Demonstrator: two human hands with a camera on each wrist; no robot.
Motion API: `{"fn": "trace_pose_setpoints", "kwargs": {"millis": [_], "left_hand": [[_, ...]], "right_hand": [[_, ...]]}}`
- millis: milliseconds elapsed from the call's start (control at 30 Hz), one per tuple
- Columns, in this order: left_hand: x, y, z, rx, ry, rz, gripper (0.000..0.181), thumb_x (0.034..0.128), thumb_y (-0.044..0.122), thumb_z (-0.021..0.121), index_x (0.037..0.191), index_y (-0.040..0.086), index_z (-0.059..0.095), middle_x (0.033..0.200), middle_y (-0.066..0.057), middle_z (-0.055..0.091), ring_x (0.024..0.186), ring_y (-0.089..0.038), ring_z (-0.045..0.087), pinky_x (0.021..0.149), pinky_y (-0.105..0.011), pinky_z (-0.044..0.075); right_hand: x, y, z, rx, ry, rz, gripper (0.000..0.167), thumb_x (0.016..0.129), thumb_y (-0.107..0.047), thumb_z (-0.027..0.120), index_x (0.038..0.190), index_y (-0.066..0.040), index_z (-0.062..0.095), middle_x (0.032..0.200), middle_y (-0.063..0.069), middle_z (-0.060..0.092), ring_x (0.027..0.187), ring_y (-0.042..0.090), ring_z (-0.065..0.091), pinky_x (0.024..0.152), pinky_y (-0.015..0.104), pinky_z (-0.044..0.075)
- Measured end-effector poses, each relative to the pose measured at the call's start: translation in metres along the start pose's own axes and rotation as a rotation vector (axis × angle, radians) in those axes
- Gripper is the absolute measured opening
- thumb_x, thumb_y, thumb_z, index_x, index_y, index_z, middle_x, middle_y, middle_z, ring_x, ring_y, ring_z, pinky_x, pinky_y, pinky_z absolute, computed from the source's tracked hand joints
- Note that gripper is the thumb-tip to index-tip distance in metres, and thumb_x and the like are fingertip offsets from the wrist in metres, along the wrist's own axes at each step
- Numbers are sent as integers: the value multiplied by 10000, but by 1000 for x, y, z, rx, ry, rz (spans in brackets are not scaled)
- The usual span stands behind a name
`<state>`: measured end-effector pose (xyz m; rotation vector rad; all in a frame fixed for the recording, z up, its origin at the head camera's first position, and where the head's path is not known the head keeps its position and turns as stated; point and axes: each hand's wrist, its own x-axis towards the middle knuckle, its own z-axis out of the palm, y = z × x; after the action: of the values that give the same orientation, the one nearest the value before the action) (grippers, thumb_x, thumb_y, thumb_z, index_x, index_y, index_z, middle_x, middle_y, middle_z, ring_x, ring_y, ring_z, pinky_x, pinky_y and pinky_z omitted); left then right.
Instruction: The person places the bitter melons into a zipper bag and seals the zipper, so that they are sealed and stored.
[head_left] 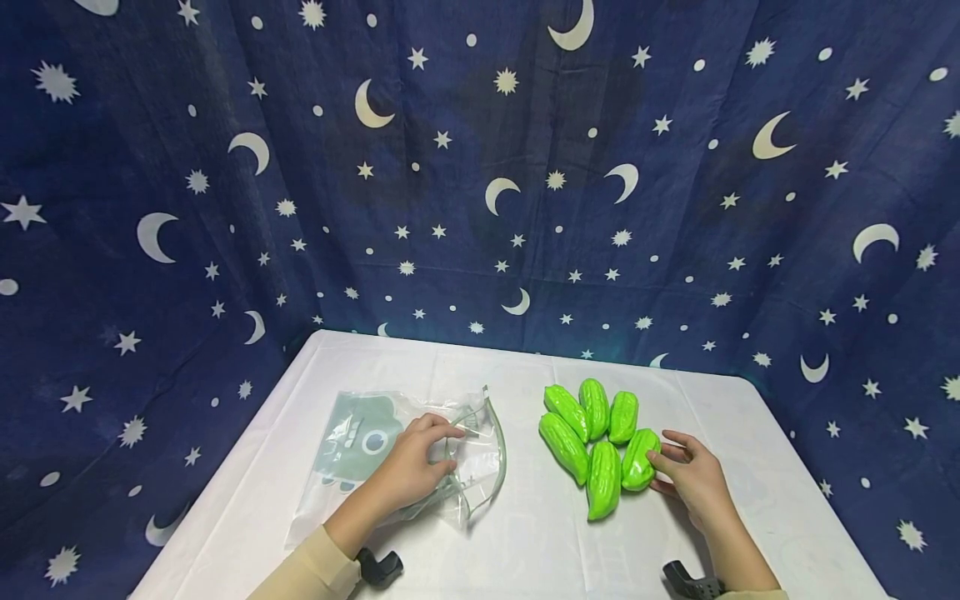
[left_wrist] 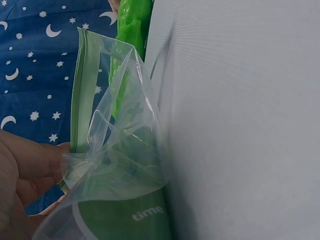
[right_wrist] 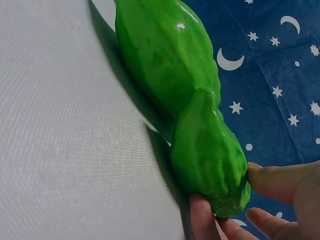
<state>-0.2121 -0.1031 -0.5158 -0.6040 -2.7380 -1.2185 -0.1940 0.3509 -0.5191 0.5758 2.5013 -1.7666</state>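
A clear zip bag (head_left: 480, 467) with a green cartoon print lies on the left of the table, its mouth facing right. My left hand (head_left: 412, 462) pinches the bag's upper film near the mouth; in the left wrist view the film (left_wrist: 80, 167) bunches at the fingers. Several bright green bumpy gourds (head_left: 604, 479) lie in a cluster right of the bag. My right hand (head_left: 693, 479) grips the rightmost gourd (head_left: 641, 460), thumb on top and fingers at its side; the right wrist view shows that gourd (right_wrist: 210, 160) between thumb and fingers, close to another gourd (right_wrist: 167, 55).
A white cloth (head_left: 510, 567) covers the table. A dark blue curtain (head_left: 450, 192) with moons and stars hangs behind it and at both sides. Black wrist mounts (head_left: 380, 568) sit at both wrists near the front.
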Motion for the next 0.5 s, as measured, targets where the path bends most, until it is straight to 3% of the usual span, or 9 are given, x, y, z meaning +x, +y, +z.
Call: {"fn": "trace_pose_setpoints", "kwargs": {"millis": [500], "left_hand": [[0,-1,1,-6,-3,-4,444,873,80,860,1297,162,757,1292,27,648,1277,-271,609,1077,-579,500]], "right_hand": [[-6,1,2,0,16,-34,725,1032,-114,705,1646,6,339,1625,305,421,921,-45,665,806,326,669]]}}
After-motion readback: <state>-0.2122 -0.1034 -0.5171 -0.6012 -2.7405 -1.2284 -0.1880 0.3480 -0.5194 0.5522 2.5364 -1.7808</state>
